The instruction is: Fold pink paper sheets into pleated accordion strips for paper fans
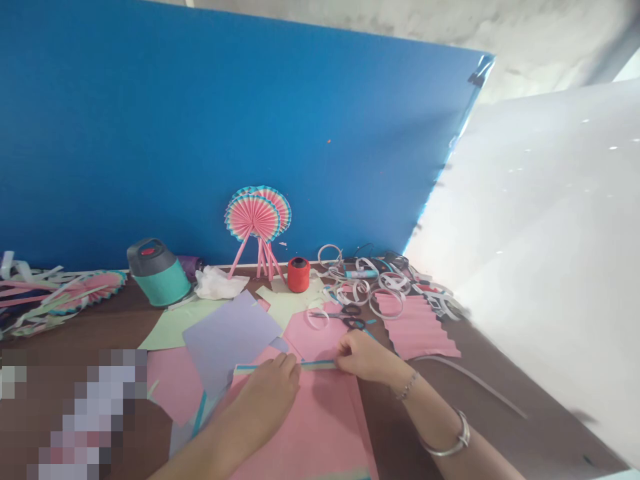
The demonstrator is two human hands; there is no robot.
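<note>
A large pink paper sheet point(325, 423) lies in front of me, with a narrow cream-and-blue band along its far edge. My left hand point(273, 393) rests over the left part of that edge, its fingers curled and pressed together on the paper; the fingertips are partly hidden. At the right end of the band, my right hand point(363, 357) is closed in a pinch on the paper's edge. Black-handled scissors point(354, 323) lie just beyond my right hand. A lilac sheet point(233, 337) overlaps other pink and pale green papers beyond my left hand.
Round pink pleated fans point(253, 217) lean against the blue board point(210, 127). A red thread spool point(299, 275) and a teal container point(163, 277) stand at the back. White strip coils point(355, 290) and a pleated pink sheet point(415, 325) lie right. Paper strips point(30, 313) cluster far left.
</note>
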